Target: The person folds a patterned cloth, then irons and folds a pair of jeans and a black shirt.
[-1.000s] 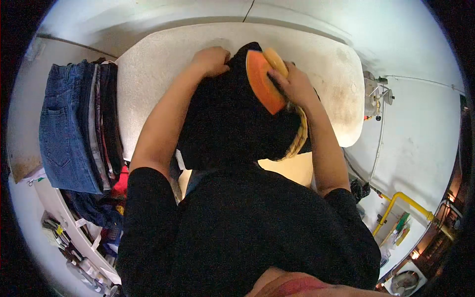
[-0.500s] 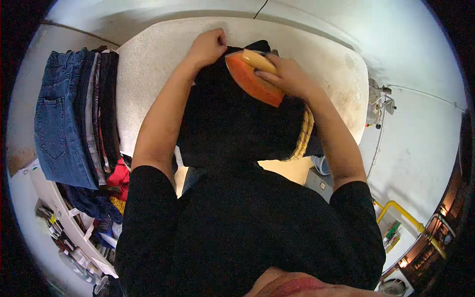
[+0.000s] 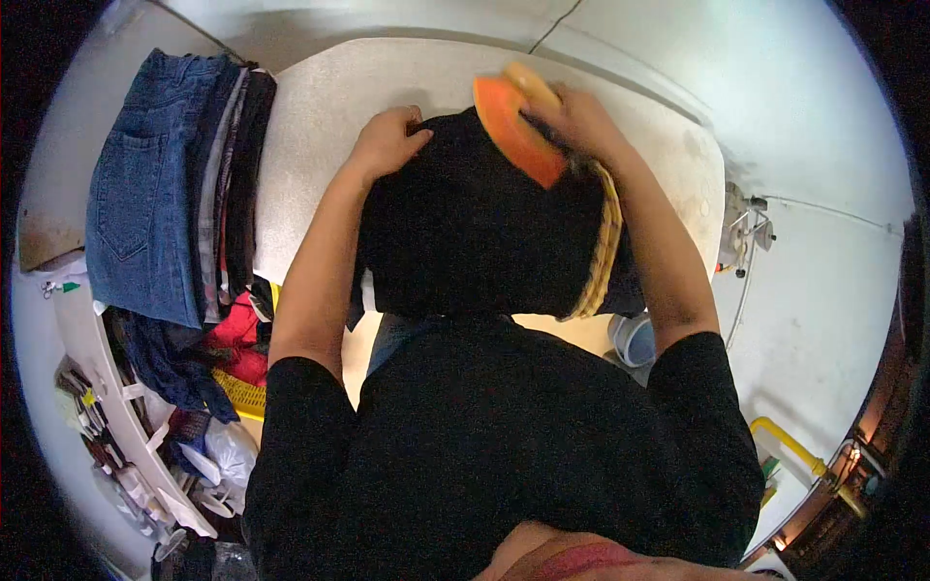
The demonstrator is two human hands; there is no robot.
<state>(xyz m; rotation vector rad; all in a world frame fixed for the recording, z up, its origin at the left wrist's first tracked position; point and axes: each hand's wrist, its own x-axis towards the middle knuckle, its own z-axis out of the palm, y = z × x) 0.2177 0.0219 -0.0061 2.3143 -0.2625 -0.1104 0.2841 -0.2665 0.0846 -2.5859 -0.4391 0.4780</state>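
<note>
A black garment (image 3: 465, 223) lies over the front of the pale padded board (image 3: 310, 126). My right hand (image 3: 581, 126) is wrapped round the yellow handle of an orange iron (image 3: 513, 126), which is at the upper right part of the garment, its tip pointing up and left. A yellow patterned cord (image 3: 605, 242) hangs from the back of the iron down the garment's right side. My left hand (image 3: 392, 143) is at the garment's upper left edge, fingers curled; whether cloth is pinched between them is hard to tell.
Folded jeans (image 3: 145, 194) and other dark clothes hang over the board's left end. Below them are a yellow basket (image 3: 242, 395) and a white shelf (image 3: 121, 387) with small items. A blue bucket (image 3: 635, 341) stands under the board at right. A yellow pipe (image 3: 790, 443) runs at lower right.
The iron in my right hand has moved up and slightly right. My left hand has shifted down and left along the garment's edge. The view has shifted a little.
</note>
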